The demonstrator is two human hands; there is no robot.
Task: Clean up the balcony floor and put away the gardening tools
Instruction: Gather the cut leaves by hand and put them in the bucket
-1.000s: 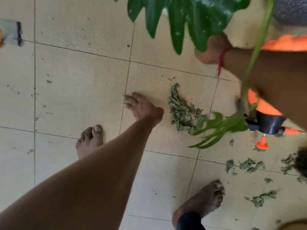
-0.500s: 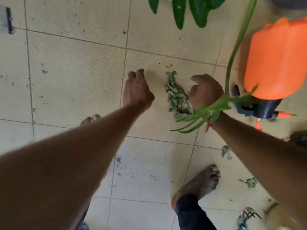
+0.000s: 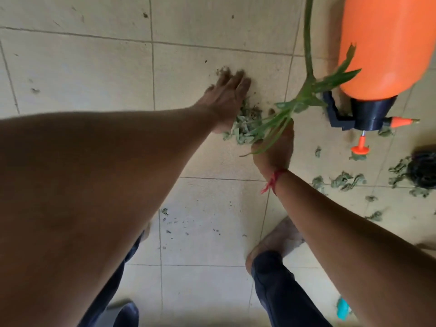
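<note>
Loosely heaped, curled grey-green leaf scraps (image 3: 247,125) lie on tile (image 3: 94,67).

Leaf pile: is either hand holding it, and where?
Neither clearly grips it. Left hand lies on the pile with straight fingers; right hand meets its other edge, fingers hidden by a green leaf.

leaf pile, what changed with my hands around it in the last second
The left hand slid right across the floor until its straight fingers lay on the left edge of the leaf pile. The right hand came down from farther away to the pile's right side. The orange sprayer and the scattered leaves to the right lie as before.
</note>
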